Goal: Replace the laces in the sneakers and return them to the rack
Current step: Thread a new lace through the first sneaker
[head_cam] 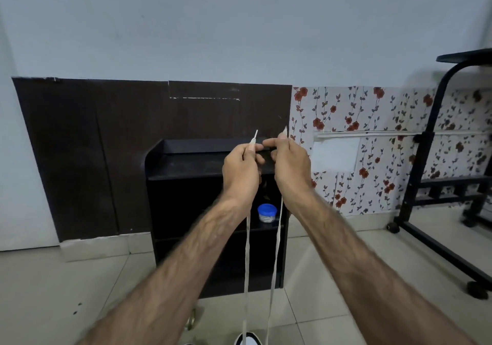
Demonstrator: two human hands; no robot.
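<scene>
White flat woven lace (247, 251): both ends held up level before the black shoe rack (186, 163), two strands hanging to the white-and-black sneaker (246, 339) at the bottom edge.
Hands: left hand (241, 167) and right hand (290, 162) each pinch one end just under its stiff tip.
Handling: light, limp, likely slippery; best taken near the tips.
Writing: none readable, blue-lidded jar (267, 213) included.
</scene>
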